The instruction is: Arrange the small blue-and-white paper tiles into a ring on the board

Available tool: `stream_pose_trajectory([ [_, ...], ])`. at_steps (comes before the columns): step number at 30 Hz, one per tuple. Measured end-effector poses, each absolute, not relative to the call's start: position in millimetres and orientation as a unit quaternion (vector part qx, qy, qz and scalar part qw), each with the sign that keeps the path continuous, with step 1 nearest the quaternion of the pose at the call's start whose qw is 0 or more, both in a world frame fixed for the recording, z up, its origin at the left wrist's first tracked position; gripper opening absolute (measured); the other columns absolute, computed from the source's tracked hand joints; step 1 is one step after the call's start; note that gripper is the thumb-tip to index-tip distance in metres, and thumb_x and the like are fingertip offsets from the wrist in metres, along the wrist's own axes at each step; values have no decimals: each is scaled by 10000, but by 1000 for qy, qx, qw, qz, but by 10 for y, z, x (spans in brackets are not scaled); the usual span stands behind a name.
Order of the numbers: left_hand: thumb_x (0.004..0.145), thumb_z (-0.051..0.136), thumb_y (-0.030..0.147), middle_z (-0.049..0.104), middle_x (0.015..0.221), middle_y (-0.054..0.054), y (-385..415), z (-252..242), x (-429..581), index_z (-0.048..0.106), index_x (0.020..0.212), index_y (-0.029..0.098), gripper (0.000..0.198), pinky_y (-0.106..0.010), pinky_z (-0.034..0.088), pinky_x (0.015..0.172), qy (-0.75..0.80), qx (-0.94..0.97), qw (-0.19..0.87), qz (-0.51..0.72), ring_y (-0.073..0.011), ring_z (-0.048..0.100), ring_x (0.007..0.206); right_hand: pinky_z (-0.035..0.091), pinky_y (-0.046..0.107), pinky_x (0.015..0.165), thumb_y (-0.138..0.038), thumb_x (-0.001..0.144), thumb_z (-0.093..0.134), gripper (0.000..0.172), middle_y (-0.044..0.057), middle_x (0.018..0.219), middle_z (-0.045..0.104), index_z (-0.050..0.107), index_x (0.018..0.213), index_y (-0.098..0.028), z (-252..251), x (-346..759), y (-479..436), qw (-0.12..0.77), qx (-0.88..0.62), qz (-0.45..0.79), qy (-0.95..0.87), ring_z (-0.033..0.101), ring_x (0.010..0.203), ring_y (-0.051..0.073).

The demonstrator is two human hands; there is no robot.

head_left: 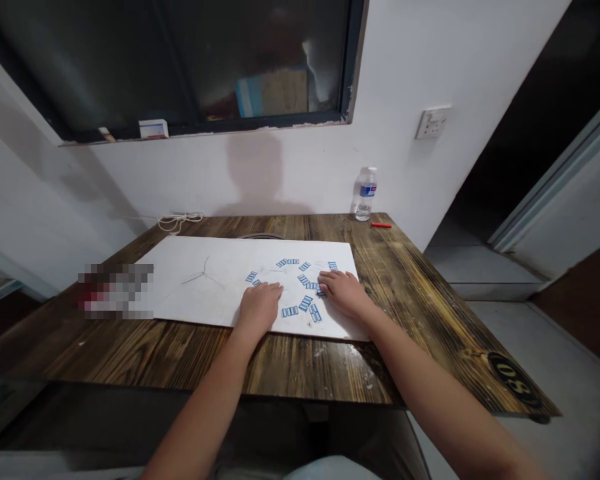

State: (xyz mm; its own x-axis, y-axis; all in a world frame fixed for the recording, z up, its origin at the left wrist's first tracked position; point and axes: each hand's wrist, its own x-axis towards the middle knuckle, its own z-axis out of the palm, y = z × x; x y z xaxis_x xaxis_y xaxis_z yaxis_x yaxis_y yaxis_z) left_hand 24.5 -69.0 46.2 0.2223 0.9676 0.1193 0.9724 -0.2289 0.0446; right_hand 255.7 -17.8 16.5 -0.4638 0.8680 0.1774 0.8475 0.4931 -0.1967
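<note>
As hands (260, 309) rest, blue rectangles (289, 311) dot a flat white board (225, 293).

light is coming from behind the person, casting a soft head-and-shoulders shadow (255, 167) on the white wall (325, 153). the room is looking dim, the window (100, 60) and the doorway (510, 140) sinking into near-black, while the white board (215, 303) is reflecting brightly. wide-angle distortion is stretching the edges, a pixelated patch (116, 291) is masking a spot at left, and the small blue shapes (289, 311) are blurring.

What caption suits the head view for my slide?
Left hand and right hand on a white board with blue-outlined shapes, atop a wooden table.
</note>
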Motion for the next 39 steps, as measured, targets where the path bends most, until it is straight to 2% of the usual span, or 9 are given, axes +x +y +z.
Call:
stream_pose_trajectory([
  [3,922,463,367,536,1378,-33,-944,320,191,565,1295,264,400,-409,363,1003,-606,-791,18,-79,-262,448,1285,335,482,1001,-330,981,323,363,64,1367,541,600,1207,-265,164,2558,-178,123,-504,41,-854,448,1261,262],
  [5,922,464,406,494,1417,-24,-1068,255,153,527,1334,265,439,-410,345,1027,-599,-796,19,-80,-266,394,1331,336,489,1002,-330,980,326,357,62,1373,535,597,1202,-260,159,2564,-173,124,-501,44,-855,446,1267,265],
  [12,943,420,377,548,1367,-31,-1154,237,179,586,1270,259,386,-410,372,1003,-624,-774,44,-93,-263,451,1279,327,461,1028,-288,969,353,327,92,1384,518,595,1180,-225,154,2609,-171,127,-493,66,-858,424,1299,250],
  [17,939,427,372,597,1305,-66,-1178,227,221,634,1202,226,365,-419,398,974,-638,-756,59,-133,-264,494,1224,289,435,1080,-314,980,309,395,101,1405,499,583,1242,-206,207,2660,-116,168,-508,101,-839,454,1282,225],
  [22,941,427,396,511,1402,-51,-1211,243,181,524,1337,235,439,-416,330,1061,-582,-796,38,-162,-241,391,1332,279,411,1107,-279,964,334,451,113,1471,412,477,1372,-150,230,2753,-13,207,-563,82,-796,369,1351,236],
  [26,936,450,387,511,1402,-36,-1215,242,188,518,1343,277,427,-431,308,1068,-536,-831,20,-148,-236,362,1353,282,477,1097,-260,965,325,468,132,1491,373,423,1406,-141,164,2811,15,172,-580,78,-792,322,1377,273],
  [32,930,473,349,590,1319,-32,-1205,220,209,601,1253,283,354,-428,347,1016,-533,-834,19,-138,-236,458,1276,282,574,1062,-257,943,379,416,108,1507,351,491,1336,-182,118,2832,-17,99,-562,106,-815,306,1376,320],
  [39,915,485,270,634,1255,-38,-1217,267,218,646,1188,274,317,-412,377,1000,-534,-832,17,-149,-214,514,1208,310,558,1043,-273,944,386,411,120,1496,368,491,1330,-178,107,2801,-39,100,-561,76,-818,325,1364,315],
])
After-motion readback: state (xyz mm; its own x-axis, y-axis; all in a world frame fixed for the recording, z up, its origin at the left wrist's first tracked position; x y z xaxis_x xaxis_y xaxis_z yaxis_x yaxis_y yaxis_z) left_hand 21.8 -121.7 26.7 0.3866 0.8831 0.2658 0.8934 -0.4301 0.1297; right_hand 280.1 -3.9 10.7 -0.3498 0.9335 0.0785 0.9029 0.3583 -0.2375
